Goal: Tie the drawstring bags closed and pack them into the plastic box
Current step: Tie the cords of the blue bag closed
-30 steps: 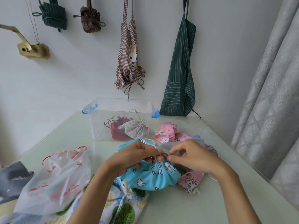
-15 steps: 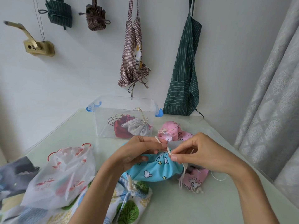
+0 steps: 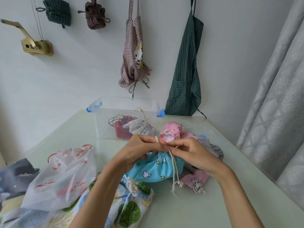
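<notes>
L hand (image 3: 136,152): fingers curled, pinching a loop of the white cord (image 3: 174,168) at the neck of the blue bag (image 3: 153,170); palm also against the bag's gathered top
R hand (image 3: 192,153): thumb + forefinger pinched on the same cord, just R of the L fingertips, tips nearly touching
Blue bag: star/cloud print, under + between both hands, mouth cinched up; whether it's lifted off the table or resting I can't tell
Cord: two strands hang down from the R hand's pinch, across the bag front, knotted ends dangling near the table
Plastic box (image 3: 105,122): clear w/ blue clips, beyond the hands, well apart; holds a red bag (image 3: 120,129) + a white printed bag (image 3: 139,127) w/ tied cord sticking up
Pink bag (image 3: 172,131): just behind the fingertips, tied at the neck
2nd pink bag (image 3: 195,180): below the R wrist, beside the blue bag, lying on the table
Grey fabric (image 3: 212,148): behind the R hand, partly hidden
Tree-print bag (image 3: 131,209): below the L forearm, near side
Flamingo bag (image 3: 62,176): translucent, red cord, L of the L arm
Table (image 3: 197,211): pale green, all bags on it
Wall: green striped apron (image 3: 184,79) + checked apron (image 3: 133,63) hanging beyond the box; curtain (image 3: 276,96) far R of the R hand
</notes>
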Available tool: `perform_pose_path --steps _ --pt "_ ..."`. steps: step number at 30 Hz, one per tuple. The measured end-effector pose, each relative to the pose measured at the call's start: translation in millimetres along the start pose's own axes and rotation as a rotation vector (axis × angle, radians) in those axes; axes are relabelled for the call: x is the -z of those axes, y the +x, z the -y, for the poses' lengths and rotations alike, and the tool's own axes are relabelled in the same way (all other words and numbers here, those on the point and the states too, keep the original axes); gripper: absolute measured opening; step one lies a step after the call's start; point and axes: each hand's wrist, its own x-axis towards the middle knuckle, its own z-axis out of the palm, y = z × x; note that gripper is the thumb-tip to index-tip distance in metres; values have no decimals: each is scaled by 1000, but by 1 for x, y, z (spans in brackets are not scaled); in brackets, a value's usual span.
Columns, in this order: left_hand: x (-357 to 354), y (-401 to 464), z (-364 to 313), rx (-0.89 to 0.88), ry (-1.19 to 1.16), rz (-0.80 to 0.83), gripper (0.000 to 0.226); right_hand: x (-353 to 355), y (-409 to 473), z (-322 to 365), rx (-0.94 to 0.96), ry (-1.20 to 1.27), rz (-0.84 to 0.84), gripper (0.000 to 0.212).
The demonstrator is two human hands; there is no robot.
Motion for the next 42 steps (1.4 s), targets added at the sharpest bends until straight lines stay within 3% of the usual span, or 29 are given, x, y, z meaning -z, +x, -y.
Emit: perform_pose_path --steps 4,9,15,20,23,28,31,35,39,42 --pt "-2 1 -2 -47 31 -53 8 -2 3 -5 26 119 -84 22" --pt "-4 0 -5 -210 154 -114 9 -13 8 -5 72 14 -250 12" --pt "-8 0 -2 -306 330 -318 16 -15 6 -6 123 25 -279 14" --pt "-16 1 6 -399 389 -479 5 -10 6 -7 193 2 -334 11" --pt "-16 -1 6 -465 362 -553 10 -7 8 -10 121 108 -297 8" --pt "-15 -2 5 -498 404 -579 21 -8 10 -21 -104 366 -88 16" --pt "-13 0 8 -483 408 -541 16 -13 13 -21 -95 437 -175 15" --pt "-9 2 9 -422 365 -463 18 -17 15 -16 -4 306 -418 11" --pt "-13 2 7 -417 363 -416 17 -25 19 -14 221 -327 -741 10" --pt "-2 1 4 -434 375 -454 22 -20 16 -23 299 -689 -839 7"
